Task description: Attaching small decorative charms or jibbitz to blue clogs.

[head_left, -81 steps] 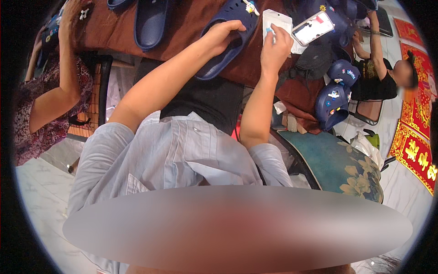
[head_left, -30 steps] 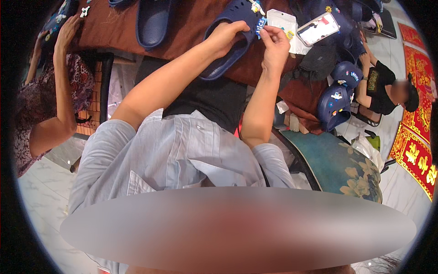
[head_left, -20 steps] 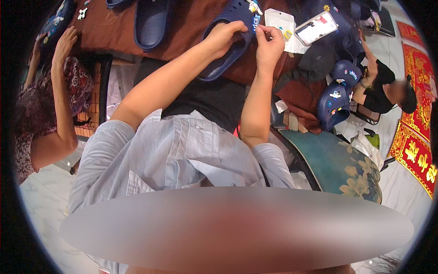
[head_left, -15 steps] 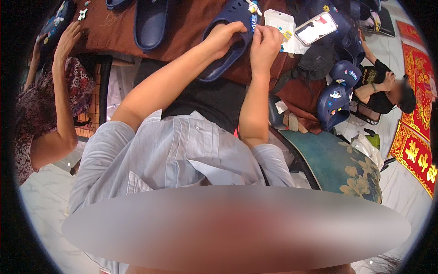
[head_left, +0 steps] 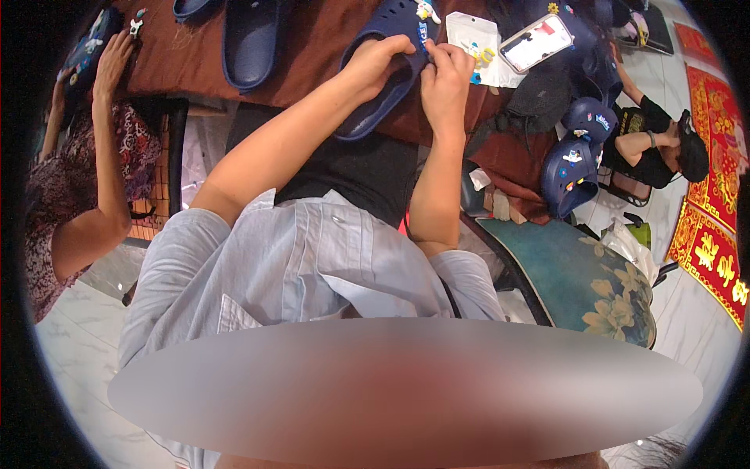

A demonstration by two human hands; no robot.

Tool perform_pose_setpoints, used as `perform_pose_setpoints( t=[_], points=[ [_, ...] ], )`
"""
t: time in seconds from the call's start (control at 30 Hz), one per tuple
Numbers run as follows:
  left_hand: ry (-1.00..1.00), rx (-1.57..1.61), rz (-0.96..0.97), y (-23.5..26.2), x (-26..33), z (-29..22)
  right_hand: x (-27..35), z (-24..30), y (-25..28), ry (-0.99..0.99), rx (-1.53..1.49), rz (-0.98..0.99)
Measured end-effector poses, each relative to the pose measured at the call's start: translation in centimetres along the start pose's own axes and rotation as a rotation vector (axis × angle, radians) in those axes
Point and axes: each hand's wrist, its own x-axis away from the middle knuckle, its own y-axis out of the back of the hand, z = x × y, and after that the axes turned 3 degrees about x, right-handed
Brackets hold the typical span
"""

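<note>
In the head view, white lettering marks a blue charm [head_left: 423, 33] on the navy clog [head_left: 402, 78], gold characters a red banner [head_left: 715, 254]. The left hand [head_left: 375, 66] grips the clog at the worktop [head_left: 312, 59] edge; the right hand [head_left: 446, 74] touches the charm, whether pinching I cannot tell.

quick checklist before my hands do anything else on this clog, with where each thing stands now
1. Left hand gripping the navy clog at its opening: ok.
2. Right hand at the blue lettered charm: ok, fingertips at its lower end.
3. Lettered charm fully seated: cannot tell, its underside is hidden.
4. White character charm on the clog's upper: ok, beside the lettered one.
5. White packet close by: ok, just beyond the right hand.
6. Phone screen visible: ok, lit and facing up.
</note>
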Motion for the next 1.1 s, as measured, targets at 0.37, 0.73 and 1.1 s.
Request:
perform_pose_setpoints(
  t=[0.37,0.73,1.1],
  points=[
    [-0.015,-0.045,-0.006,-0.2,0.2,-0.1,-0.5,0.0,-0.1,0.019,0.059,0.019],
    [-0.007,-0.070,0.000,-0.5,0.3,0.0,2.8,-5.8,2.6,-0.369,0.113,-0.232],
    [0.007,-0.090,-0.025,-0.7,0.7,-0.3,3.0,-7.9,1.5,-0.439,0.262,-0.075]
  ],
)
